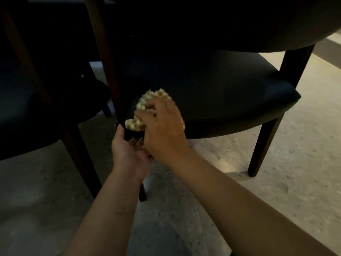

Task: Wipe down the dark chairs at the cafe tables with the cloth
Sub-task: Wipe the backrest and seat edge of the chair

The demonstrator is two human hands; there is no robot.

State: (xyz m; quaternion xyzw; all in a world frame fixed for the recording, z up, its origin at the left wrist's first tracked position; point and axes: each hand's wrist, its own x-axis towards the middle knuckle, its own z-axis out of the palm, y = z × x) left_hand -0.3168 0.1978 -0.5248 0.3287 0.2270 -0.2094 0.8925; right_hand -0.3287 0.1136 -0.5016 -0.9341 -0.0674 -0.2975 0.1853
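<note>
Beige cloth at seat corner

My right hand [162,126] grips the cloth [147,109] against the dark chair [230,93] seat's front corner; my left hand [127,152] curls round something dark beneath. Dim light could hide missed patches

Both bare forearms reach forward and down from the bottom of the view, converging near the middle. The right hand [164,130] lies above and partly across the left, back of the hand facing up, wrist bent slightly, its fingers [147,112] curled down and gripping a bunched cloth [147,100]. The left hand [129,150] sits just beneath it, palm turned inward toward the right, thumb up and pressed against a dark edge; its fingers are mostly hidden under the right hand, so their grip cannot be made out.
</note>
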